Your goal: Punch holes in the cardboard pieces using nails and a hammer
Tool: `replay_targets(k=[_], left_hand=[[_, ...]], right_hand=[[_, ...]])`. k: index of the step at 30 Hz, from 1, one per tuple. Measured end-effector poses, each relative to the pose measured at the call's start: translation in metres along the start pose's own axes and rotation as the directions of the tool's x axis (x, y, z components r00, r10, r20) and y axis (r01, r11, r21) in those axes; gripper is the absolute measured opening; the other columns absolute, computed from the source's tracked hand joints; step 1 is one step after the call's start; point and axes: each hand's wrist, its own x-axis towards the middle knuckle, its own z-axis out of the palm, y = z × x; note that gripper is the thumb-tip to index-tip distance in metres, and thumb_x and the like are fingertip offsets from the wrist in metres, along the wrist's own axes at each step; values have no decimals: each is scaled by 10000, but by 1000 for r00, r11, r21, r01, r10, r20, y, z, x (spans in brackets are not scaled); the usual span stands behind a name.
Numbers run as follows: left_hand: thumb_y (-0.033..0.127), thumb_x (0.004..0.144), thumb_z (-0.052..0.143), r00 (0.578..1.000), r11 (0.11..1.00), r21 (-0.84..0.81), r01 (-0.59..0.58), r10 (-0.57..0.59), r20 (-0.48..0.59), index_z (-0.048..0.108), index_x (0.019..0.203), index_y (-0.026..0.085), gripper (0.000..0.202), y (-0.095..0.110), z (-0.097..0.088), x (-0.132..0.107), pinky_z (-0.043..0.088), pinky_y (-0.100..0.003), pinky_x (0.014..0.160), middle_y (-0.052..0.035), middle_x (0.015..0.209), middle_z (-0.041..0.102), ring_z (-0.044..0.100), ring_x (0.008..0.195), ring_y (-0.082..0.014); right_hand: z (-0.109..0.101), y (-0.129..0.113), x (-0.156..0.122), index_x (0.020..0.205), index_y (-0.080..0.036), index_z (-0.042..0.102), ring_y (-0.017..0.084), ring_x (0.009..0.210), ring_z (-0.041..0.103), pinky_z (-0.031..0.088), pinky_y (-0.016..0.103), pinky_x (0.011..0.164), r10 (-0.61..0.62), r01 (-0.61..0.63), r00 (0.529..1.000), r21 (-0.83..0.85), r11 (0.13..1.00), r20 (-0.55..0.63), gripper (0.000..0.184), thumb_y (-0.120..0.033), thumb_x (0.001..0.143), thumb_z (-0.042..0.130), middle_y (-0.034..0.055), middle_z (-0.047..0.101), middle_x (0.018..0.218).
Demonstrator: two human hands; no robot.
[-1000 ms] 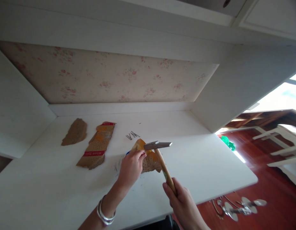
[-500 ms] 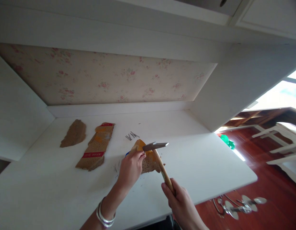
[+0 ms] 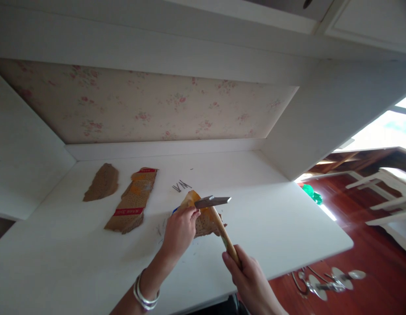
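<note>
My right hand (image 3: 247,271) is wrapped round the wooden handle of a hammer (image 3: 221,226). The hammer's metal head hovers just over the fingertips of my left hand (image 3: 179,228). Those fingers are pinched together above a torn piece of cardboard (image 3: 204,224) with many small holes. What sits in the pinch is hidden by the fingers and the hammer head. Behind the cardboard lie several loose nails (image 3: 181,186). A bit of something blue (image 3: 174,210) peeks out beside my left hand.
Two torn cardboard pieces lie to the left, one plain brown (image 3: 102,183), one with red bands (image 3: 132,199). Small dark bits are scattered by my left hand. White side panels and a floral back wall (image 3: 176,109) enclose the white desk (image 3: 271,227). A lamp-like metal fixture (image 3: 324,284) lies on the floor.
Very little differs. The hammer head has tilted or shifted slightly over my left fingertips, and both hands keep nearly the same place.
</note>
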Motion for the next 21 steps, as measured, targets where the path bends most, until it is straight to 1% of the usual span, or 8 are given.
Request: replay_targets(k=[4, 8, 12, 16, 21], left_hand=[[208, 930, 561, 1000, 1000, -22, -11, 11, -14, 701, 942, 203, 141, 0, 0, 0, 519, -315, 741, -47, 931, 767, 721, 840, -227], [217, 944, 537, 1000, 1000, -14, -4, 4, 9, 703, 895, 220, 173, -1, 1, -1, 518, -301, 720, -33, 876, 766, 719, 805, -212], [198, 933, 554, 999, 999, -22, -31, 31, -17, 695, 942, 214, 142, -3, 2, -2, 518, -300, 759, -39, 945, 766, 715, 852, -211], [206, 937, 546, 1000, 1000, -11, -13, 13, 1, 702, 885, 214, 164, -1, 0, -1, 520, -296, 725, -34, 875, 765, 715, 806, -208], [191, 929, 553, 999, 999, -27, -44, 43, -32, 696, 935, 205, 143, 0, -1, -2, 522, -303, 768, -54, 945, 765, 716, 856, -211]], right_hand=[[0, 4, 1, 706, -250, 373, 109, 508, 326, 294, 222, 455, -31, 31, 999, -25, 999, -4, 374, -537, 938, 439, -92, 310, 570], [-2, 6, 2, 700, -248, 374, 113, 530, 334, 310, 230, 485, -35, 36, 999, -61, 998, 8, 384, -542, 938, 442, -87, 324, 589], [-4, 2, 2, 694, -253, 351, 116, 523, 341, 310, 240, 496, -43, 42, 999, -56, 998, -14, 397, -557, 939, 422, -91, 308, 581], [-5, 0, 1, 692, -250, 353, 115, 537, 324, 303, 243, 504, -42, 43, 999, -75, 996, 8, 395, -549, 935, 443, -89, 316, 594], [-4, 1, 0, 692, -249, 352, 117, 534, 326, 293, 250, 510, -38, 35, 998, -49, 998, -46, 391, -535, 946, 435, -89, 311, 586]])
